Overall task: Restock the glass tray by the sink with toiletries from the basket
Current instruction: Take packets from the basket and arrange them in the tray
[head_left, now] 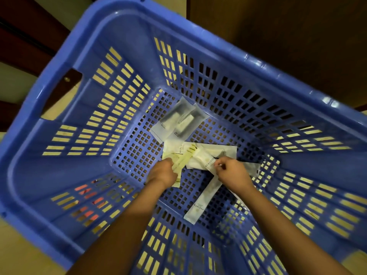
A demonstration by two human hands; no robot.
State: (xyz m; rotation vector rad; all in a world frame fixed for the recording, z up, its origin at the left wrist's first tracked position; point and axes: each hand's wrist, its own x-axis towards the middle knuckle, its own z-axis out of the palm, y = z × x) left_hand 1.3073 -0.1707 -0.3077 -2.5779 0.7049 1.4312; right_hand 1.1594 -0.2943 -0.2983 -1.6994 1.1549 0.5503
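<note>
- The toiletry packets (198, 153) lie in a loose, overlapping heap on the perforated bottom of the blue basket (258, 62).
- The left hand (162, 172) is low inside the basket, its fingers (168, 161) curled round the edge of a yellow-striped packet (185, 155).
- The right hand (232, 173) is just beside it, its fingers (220, 165) pinching a white printed packet (206, 161) that lies across the heap.
- Two grey-and-white packets (178, 120) overlap each other at the far side of the heap.
- A long white packet (200, 203) lies between the forearms.
- Pale floor (19, 255) shows around the basket, with dark wood panelling (297, 26) beyond.
</note>
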